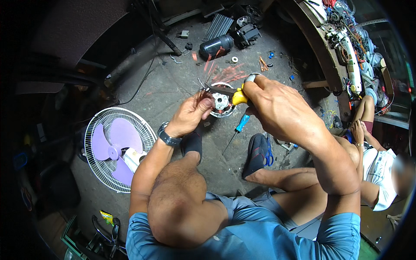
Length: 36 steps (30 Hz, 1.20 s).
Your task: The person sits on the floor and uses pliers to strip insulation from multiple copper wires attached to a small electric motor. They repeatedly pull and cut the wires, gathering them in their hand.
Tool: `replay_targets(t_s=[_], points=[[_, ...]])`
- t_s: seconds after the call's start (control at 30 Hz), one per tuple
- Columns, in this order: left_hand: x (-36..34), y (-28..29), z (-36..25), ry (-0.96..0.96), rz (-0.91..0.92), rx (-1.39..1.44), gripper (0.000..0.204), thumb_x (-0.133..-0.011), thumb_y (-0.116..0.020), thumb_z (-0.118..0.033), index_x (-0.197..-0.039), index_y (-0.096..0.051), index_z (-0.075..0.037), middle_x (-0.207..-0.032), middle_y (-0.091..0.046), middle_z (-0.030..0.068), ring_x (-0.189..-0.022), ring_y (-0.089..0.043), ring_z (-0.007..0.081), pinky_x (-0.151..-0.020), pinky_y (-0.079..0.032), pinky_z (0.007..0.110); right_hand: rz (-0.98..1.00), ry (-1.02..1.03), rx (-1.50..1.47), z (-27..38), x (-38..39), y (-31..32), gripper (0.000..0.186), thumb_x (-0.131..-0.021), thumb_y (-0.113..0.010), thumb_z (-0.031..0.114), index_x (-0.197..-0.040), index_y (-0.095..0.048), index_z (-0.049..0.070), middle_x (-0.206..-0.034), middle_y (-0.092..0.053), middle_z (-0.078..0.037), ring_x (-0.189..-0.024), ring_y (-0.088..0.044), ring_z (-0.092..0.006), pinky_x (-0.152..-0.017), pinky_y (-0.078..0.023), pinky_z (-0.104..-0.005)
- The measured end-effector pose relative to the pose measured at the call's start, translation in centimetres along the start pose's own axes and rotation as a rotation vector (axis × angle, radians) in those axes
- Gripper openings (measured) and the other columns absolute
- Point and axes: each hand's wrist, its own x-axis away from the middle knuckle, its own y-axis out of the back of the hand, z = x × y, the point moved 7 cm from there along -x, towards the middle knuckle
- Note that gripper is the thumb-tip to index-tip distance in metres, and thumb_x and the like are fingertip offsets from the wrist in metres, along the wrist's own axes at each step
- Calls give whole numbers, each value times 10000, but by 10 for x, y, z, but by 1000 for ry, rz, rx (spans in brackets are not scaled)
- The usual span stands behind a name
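Observation:
My right hand (279,104) grips a pair of pliers with yellow handles (239,98) and dark jaws, which point left. The jaws reach over a round fan motor part (221,102) with a pale metal centre and reddish copper windings round it. At its left edge my left hand (190,113) is closed, thumb against fingers, with thin wires at the fingertips close to the plier tips. How many wires it pinches is too small to tell. Just below the motor part, a screwdriver with a blue handle (242,123) lies on the floor.
At left stands a white-caged fan with purple blades (114,151). A black cylinder (216,46), copper wire scraps (263,64) and a white ring (234,59) lie beyond. Blue-handled scissors (269,157) rest beside my right foot. A seated person (378,171) and a cluttered bench (318,43) are at right.

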Motion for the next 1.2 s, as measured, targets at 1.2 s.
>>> replay_targets(t_s=[1.2], points=[[24,55,29,-38,-335,62,243,-1097,-539,-323,-1150,-602,-94,-952,-642,-2,-772,-486,43,-641,-401,185,279,-108,80,-16,9,-118,232,-988,-496,116,-1108,-637,-25,-1008,-688,-215,-891,-738,-368,-760,-599,-444]])
